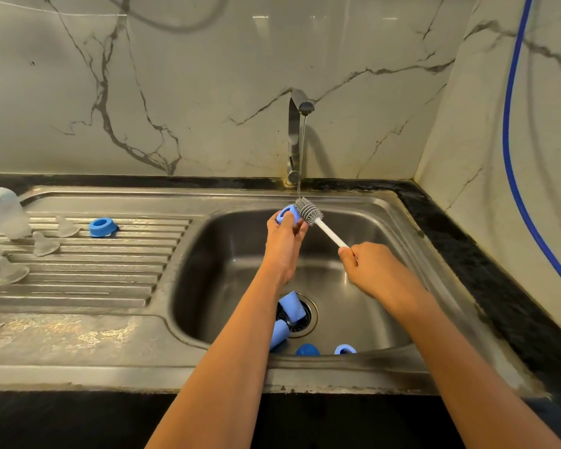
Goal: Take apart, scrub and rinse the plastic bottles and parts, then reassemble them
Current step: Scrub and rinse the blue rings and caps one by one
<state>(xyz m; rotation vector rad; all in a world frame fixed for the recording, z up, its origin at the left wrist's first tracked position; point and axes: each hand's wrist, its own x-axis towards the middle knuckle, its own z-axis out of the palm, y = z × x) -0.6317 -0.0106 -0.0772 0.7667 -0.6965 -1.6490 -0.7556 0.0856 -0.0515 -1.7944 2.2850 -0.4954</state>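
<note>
right hand (370,270) gripped brush (310,211) handle; left hand (284,236) pinched blue ring (286,217) at brush head, above sink (224,254) near tap (293,140) stream; ring seemed light, stiff, wet-slippery; best held by outer rim

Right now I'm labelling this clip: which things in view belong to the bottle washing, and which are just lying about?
In the job: held blue ring in the left hand; brush in the right hand; running tap; blue parts in the sink; second blue ring, clear teats and clear bottles on the drainboard.
Lying about: blue hose on the right wall; grey cable on the back wall.
</note>
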